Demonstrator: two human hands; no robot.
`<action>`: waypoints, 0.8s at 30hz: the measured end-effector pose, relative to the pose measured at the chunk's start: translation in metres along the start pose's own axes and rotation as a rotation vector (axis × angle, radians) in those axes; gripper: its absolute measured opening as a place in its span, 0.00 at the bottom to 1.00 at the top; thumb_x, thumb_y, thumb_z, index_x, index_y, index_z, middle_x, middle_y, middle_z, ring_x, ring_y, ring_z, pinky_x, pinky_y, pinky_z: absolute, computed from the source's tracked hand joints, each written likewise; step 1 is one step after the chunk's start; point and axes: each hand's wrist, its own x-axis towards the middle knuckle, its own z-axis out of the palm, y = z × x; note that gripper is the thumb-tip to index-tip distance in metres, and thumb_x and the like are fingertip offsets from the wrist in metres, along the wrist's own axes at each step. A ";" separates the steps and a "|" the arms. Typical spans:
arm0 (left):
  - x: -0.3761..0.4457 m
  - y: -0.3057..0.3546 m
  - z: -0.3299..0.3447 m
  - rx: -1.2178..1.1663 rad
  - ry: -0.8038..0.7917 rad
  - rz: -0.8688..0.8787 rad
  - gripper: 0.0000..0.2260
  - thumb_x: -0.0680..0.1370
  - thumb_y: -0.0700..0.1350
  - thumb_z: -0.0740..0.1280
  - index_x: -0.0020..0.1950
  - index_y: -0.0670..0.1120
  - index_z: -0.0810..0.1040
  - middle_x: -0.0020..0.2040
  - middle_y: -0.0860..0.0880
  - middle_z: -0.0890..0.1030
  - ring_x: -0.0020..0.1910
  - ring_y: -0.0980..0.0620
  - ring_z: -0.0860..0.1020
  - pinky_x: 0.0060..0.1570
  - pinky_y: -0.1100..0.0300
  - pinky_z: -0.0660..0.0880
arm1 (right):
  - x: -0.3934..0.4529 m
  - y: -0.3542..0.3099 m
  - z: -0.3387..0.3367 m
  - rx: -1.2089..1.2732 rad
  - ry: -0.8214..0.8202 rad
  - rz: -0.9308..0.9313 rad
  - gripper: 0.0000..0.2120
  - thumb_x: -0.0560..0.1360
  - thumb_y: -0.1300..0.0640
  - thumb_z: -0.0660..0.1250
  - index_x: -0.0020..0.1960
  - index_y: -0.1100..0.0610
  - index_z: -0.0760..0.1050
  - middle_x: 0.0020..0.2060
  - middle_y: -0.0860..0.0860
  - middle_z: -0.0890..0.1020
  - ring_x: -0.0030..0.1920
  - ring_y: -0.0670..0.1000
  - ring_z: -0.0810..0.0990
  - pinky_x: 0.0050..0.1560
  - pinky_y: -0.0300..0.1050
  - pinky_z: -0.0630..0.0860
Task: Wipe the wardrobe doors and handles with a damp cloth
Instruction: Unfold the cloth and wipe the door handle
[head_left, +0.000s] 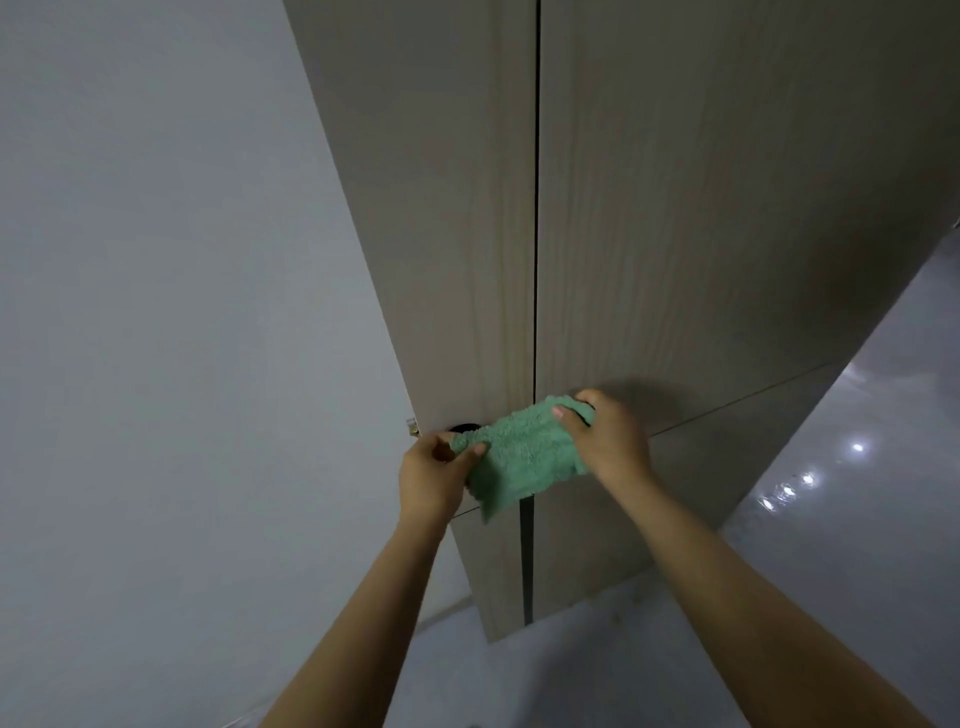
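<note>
A green fluffy cloth (519, 452) is stretched between both hands in front of the beige wood-grain wardrobe doors (675, 208). My left hand (431, 478) pinches the cloth's left end with thumb and fingers. My right hand (605, 441) grips the cloth's right end. A dark round handle (464, 428) peeks out just above my left hand on the left door (441, 208); most of it is hidden by the hand and cloth. A narrow dark gap (536, 208) runs between the two doors.
A pale grey wall (182, 312) stands to the left of the wardrobe. A small brass hinge part (414, 427) shows at the left door's edge. Glossy light floor tiles (857, 493) with lamp reflections lie to the right and below.
</note>
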 end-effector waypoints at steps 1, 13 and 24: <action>0.001 -0.002 0.005 0.046 0.069 0.010 0.12 0.72 0.46 0.75 0.38 0.43 0.74 0.35 0.47 0.78 0.37 0.47 0.77 0.37 0.56 0.75 | -0.001 0.002 0.008 -0.110 0.063 -0.035 0.14 0.76 0.48 0.67 0.57 0.55 0.76 0.49 0.51 0.80 0.47 0.53 0.77 0.46 0.46 0.72; 0.012 -0.023 -0.003 -0.139 0.197 0.113 0.19 0.78 0.45 0.67 0.68 0.47 0.68 0.63 0.50 0.66 0.60 0.54 0.69 0.58 0.64 0.68 | -0.026 -0.021 0.100 -0.533 0.170 -0.406 0.24 0.78 0.42 0.51 0.36 0.53 0.78 0.31 0.50 0.81 0.35 0.53 0.77 0.46 0.49 0.64; 0.035 -0.032 -0.017 -0.118 0.009 0.181 0.21 0.80 0.49 0.64 0.73 0.55 0.68 0.63 0.56 0.78 0.63 0.58 0.75 0.65 0.53 0.72 | -0.010 0.001 0.095 -0.456 0.360 -0.463 0.19 0.76 0.51 0.56 0.30 0.56 0.76 0.27 0.52 0.78 0.31 0.54 0.73 0.41 0.48 0.61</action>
